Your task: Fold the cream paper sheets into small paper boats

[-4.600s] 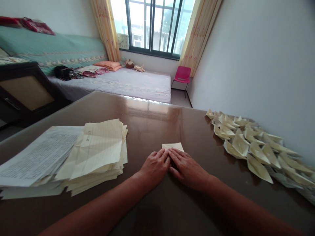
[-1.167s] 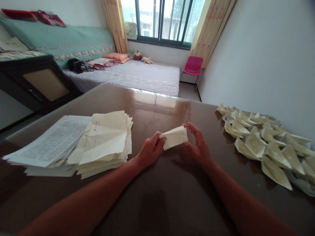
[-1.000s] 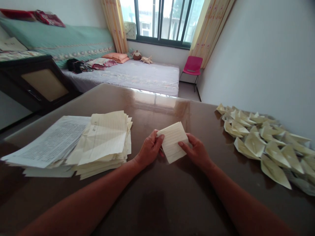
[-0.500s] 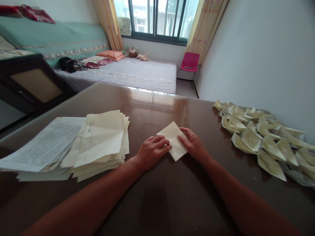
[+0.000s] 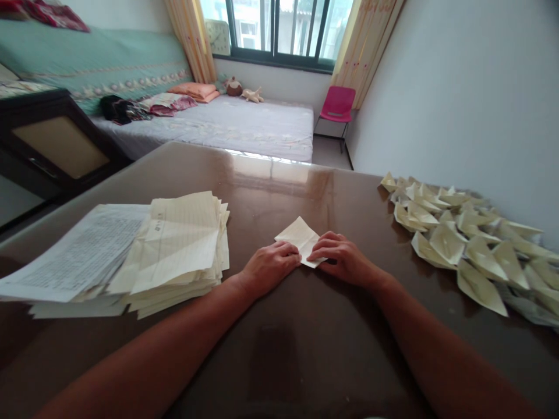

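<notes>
Between my hands, a small folded sheet of cream paper (image 5: 299,230) lies on the brown table with one corner pointing away from me. My left hand (image 5: 271,265) presses its fingertips on the paper's left lower edge. From the other side, my right hand (image 5: 345,257) has its fingers bent over the right part of the paper, gripping it. Fingers cover some of the lower edges, so the exact fold there is hidden.
On the left, a stack of lined cream paper (image 5: 179,250) overlaps printed white sheets (image 5: 82,250). Many folded paper boats (image 5: 445,235) crowd the table's right side, by the wall. Beyond the glossy table (image 5: 271,180) stand a bed (image 5: 262,131) and a pink chair (image 5: 338,105).
My right hand has shifted from the paper's upper right edge to its lower right part, fingers now curled over it. The paper has turned and looks smaller. My left hand stays close by.
</notes>
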`<act>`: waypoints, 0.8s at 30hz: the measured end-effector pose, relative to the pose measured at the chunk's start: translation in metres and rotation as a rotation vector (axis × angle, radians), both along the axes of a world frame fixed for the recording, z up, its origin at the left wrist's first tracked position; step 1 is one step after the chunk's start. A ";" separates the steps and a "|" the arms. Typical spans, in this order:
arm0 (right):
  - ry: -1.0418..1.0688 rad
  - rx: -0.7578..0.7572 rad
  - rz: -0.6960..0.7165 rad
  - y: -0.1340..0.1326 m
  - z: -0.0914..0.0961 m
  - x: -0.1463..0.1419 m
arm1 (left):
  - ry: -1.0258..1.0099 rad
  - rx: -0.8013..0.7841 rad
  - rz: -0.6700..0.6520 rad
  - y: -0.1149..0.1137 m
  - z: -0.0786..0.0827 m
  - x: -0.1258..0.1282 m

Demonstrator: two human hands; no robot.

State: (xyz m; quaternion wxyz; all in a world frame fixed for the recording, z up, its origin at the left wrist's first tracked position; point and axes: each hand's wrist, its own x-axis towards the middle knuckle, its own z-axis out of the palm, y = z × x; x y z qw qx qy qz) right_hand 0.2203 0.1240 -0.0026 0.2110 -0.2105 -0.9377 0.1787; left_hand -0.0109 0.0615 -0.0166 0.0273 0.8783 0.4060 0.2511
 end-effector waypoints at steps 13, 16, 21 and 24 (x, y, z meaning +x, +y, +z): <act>0.029 -0.209 -0.239 -0.001 -0.010 -0.008 | 0.152 -0.033 0.071 -0.007 0.011 -0.009; 0.007 -0.214 -0.389 -0.005 -0.010 -0.013 | 0.159 -0.018 0.080 -0.007 0.011 -0.008; -0.039 -0.239 -0.509 -0.007 -0.011 -0.019 | 0.166 -0.009 0.094 -0.008 0.010 -0.007; -0.078 -0.210 -0.548 -0.007 -0.011 -0.022 | 0.164 -0.009 0.103 -0.008 0.010 -0.007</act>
